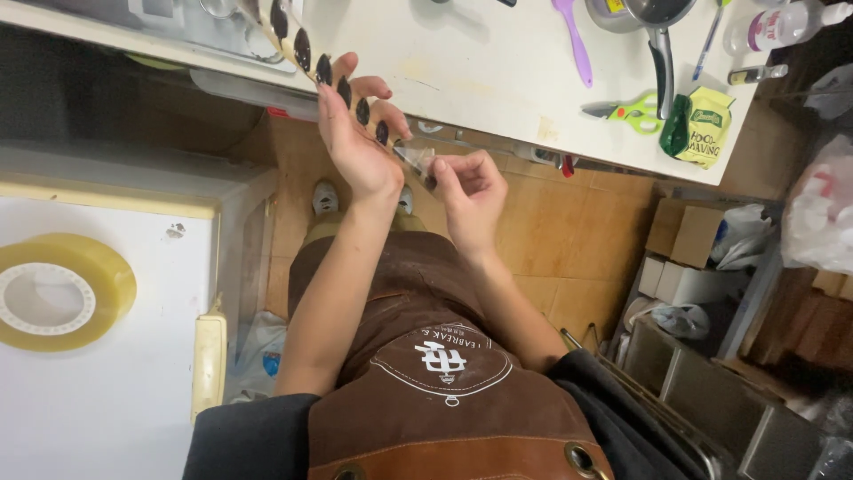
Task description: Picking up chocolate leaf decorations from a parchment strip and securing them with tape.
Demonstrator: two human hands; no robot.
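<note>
Room: tiled orange floor (pixel 569 240) under a white bench (pixel 498 80); cardboard boxes (pixel 684 236) and plastic bags (pixel 822 218) crowd the right side
Bench: holds a purple spatula (pixel 573 40), a steel pan (pixel 653 27) with a dark handle, green scissors (pixel 626 111), a green-and-yellow pouch (pixel 697 124) and a clear bottle (pixel 782 27); all well apart from the hands
Lower left: a white box lid (pixel 107 356) carries a roll of clear tape (pixel 58 289)
Person: stands at the bench edge in a brown apron (pixel 426 373) with dark sleeves; shoes (pixel 324 197) show on the floor beyond the wrists
Strip: a clear strip (pixel 311 58) dotted with dark oval pieces runs from the upper left of the bench down to the hands; it hangs past the bench edge
Left hand (pixel 355 147): raised, palm up, fingers spread behind the strip; grip apart, the strip lying across the fingers
Right hand (pixel 471 191): just beside the left; thumb and forefinger pinched together on the strip's lower end, near the left palm
Between the hands: the strip's clear tail (pixel 416 158); too small to tell more
</note>
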